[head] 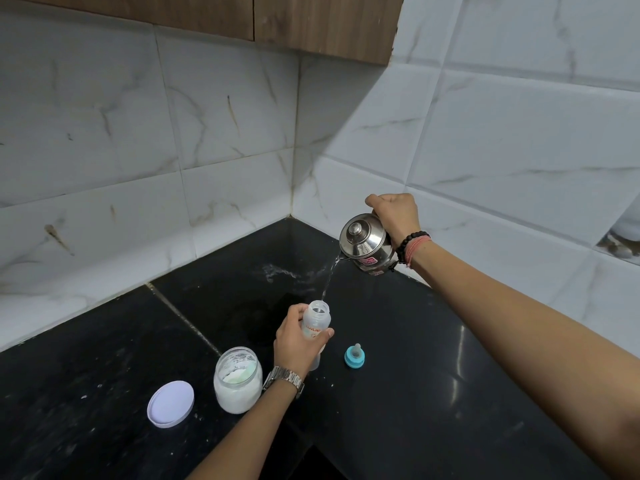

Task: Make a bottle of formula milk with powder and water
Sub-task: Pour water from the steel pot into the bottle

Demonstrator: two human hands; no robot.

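Note:
My left hand (294, 342) grips a clear baby bottle (317, 322), open at the top and leaning slightly, above the black counter. My right hand (394, 214) holds a small steel kettle (365, 244) with a lid, tipped to the left. A thin stream of water (329, 278) runs from its spout into the bottle's mouth. An open glass jar of white powder (238, 381) stands just left of my left wrist. Its white lid (170, 403) lies flat further left. The bottle's blue teat cap (355, 356) sits on the counter to the right of the bottle.
The black stone counter (415, 375) runs into a corner of white marble-look wall tiles (225, 133). Wooden cabinets (311, 22) hang above. Water is spilled on the counter (277, 271) behind the bottle. White specks are scattered near the jar.

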